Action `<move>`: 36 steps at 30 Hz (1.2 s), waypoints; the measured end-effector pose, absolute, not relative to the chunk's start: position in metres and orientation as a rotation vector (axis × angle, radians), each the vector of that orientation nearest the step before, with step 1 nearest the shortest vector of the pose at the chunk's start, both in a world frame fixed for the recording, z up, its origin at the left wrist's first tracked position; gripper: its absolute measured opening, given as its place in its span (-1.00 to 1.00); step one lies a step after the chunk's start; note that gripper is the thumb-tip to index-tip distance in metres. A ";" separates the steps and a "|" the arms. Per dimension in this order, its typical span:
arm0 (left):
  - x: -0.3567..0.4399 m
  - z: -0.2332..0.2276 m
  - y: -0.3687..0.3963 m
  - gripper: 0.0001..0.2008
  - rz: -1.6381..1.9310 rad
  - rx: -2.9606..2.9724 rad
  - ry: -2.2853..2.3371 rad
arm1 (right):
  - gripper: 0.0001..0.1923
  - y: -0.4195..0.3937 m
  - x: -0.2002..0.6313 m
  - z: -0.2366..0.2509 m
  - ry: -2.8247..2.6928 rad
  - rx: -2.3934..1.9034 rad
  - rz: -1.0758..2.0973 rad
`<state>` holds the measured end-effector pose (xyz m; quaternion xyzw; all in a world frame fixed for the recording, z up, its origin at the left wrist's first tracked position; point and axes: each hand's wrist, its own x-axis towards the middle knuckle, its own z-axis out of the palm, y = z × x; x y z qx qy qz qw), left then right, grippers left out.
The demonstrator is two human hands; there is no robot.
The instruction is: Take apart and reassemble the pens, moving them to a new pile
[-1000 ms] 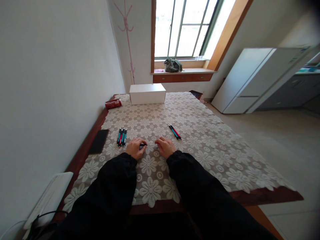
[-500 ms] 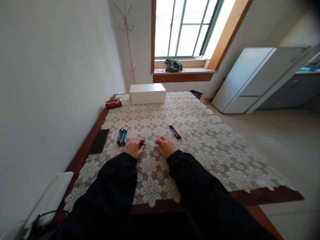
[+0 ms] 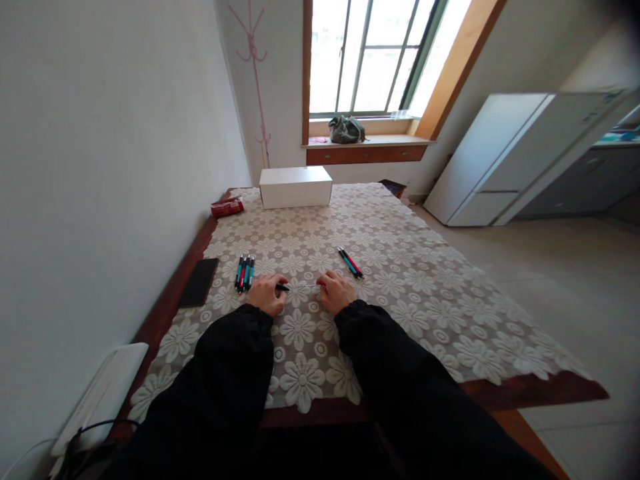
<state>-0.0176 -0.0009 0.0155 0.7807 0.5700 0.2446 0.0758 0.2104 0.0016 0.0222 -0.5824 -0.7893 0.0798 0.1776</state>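
Observation:
Both of my hands rest on the lace tablecloth near the table's front. My left hand is closed around a black pen barrel whose end points right. A thin pale refill runs from that barrel to my right hand, which pinches its other end. The two hands are about a hand's width apart. Several teal and red pens lie side by side just beyond my left hand. Two more pens lie beyond my right hand.
A black phone lies at the table's left edge by the wall. A white box and a red packet sit at the far end. A white device with a cable is at the near left corner.
My hands have drawn apart, the right one moving right. More of the thin refill now shows between them.

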 end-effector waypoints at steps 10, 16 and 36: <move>-0.023 0.009 0.009 -0.91 0.763 2.309 1.691 | -0.80 0.002 0.208 0.016 -2.304 -1.488 0.235; -0.022 0.011 0.009 -0.90 0.780 2.294 1.671 | -0.79 0.002 0.208 0.015 -2.317 -1.453 0.234; -0.015 0.020 0.000 -0.87 0.806 2.385 1.478 | -0.79 0.002 0.208 0.015 -2.305 -1.446 0.222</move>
